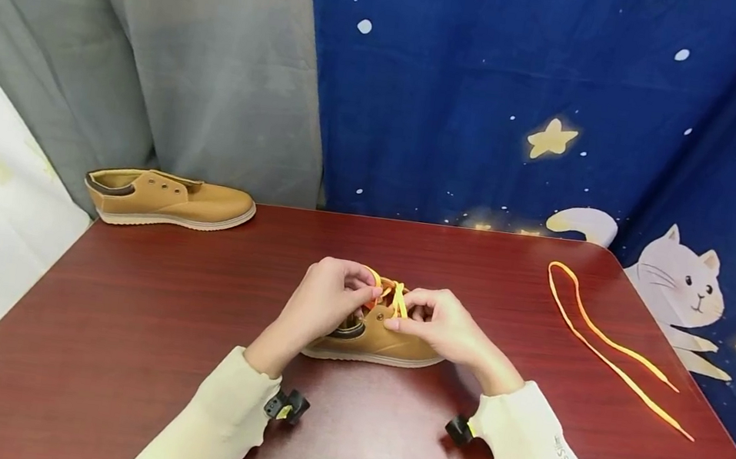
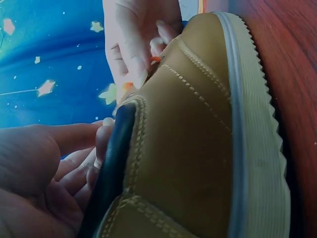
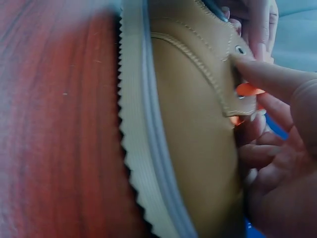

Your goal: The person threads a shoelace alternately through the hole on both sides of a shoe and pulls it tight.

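A tan shoe [image 1: 394,348] stands on the table in front of me, its toe to the right. An orange-yellow shoelace [image 1: 399,300] runs through its eyelets. At the shoe's opening, my left hand [image 1: 330,296] pinches a part of the lace between thumb and forefinger. My right hand [image 1: 445,323] grips the eyelet flap [image 3: 239,62], the thumb on the outer side and the other fingers bent behind. In the right wrist view, orange lace [image 3: 249,89] shows at an eyelet beside the right thumb. The dark collar [image 2: 116,153] partly hides the left fingertips in the left wrist view.
A second tan shoe [image 1: 200,205], with no lace in its eyelets, stands at the table's back left corner. Another orange-yellow shoelace [image 1: 595,331] lies in a long loop at the right. Grey and blue curtains [image 1: 442,92] hang behind the reddish-brown table [image 1: 114,351].
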Motion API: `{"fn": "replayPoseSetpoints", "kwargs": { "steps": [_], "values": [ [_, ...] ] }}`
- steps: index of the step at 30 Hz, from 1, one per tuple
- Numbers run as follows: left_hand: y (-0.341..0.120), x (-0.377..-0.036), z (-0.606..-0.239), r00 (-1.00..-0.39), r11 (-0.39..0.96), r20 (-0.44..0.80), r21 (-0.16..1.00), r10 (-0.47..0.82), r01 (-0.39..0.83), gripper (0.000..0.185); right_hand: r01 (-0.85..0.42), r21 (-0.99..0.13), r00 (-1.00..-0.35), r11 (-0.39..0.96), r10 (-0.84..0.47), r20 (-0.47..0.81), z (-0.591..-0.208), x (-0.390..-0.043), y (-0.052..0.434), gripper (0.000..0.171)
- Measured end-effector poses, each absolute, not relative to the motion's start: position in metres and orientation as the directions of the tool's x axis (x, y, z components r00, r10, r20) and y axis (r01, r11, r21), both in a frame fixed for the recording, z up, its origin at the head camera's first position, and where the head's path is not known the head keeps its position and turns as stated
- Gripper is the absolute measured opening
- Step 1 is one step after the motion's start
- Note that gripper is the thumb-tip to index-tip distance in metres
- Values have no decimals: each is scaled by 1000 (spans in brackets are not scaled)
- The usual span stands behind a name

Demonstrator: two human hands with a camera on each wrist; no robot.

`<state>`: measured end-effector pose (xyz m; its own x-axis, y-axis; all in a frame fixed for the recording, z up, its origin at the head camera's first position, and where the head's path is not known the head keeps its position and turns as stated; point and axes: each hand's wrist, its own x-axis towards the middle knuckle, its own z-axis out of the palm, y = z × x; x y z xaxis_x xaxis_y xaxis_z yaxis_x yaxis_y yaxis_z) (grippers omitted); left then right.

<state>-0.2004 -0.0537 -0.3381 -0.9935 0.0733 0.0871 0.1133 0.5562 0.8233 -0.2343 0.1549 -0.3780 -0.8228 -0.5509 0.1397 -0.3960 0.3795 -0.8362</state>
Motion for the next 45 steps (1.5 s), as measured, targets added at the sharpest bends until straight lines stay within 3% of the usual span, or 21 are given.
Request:
{"fn": "replayPoseSetpoints", "kwargs": {
  "steps": [6,15,26,35,45],
  "values": [
    [-49,-201,-341,-994,677,93,728,62,110,7,-404,-845,-826,351,-536,173,-383,-236,156,10],
    [-48,-204,-341,-997,736,58,673,52,78,10,-412,-862,-815,294,-543,205,-386,-238,155,8],
    [-53,-207,-341,-994,715,-12,695,111,71,14,-351,-880,-851,319,-501,157,-386,-237,154,13],
    [-52,-206,-341,-998,694,-13,719,63,34,13,-330,-877,-868,348,-478,137,-386,-236,153,15],
    [-53,-209,-340,-982,584,-131,811,135,-28,9,-300,-913,-870,278,-472,142,-389,-238,153,18]
  ]
}}
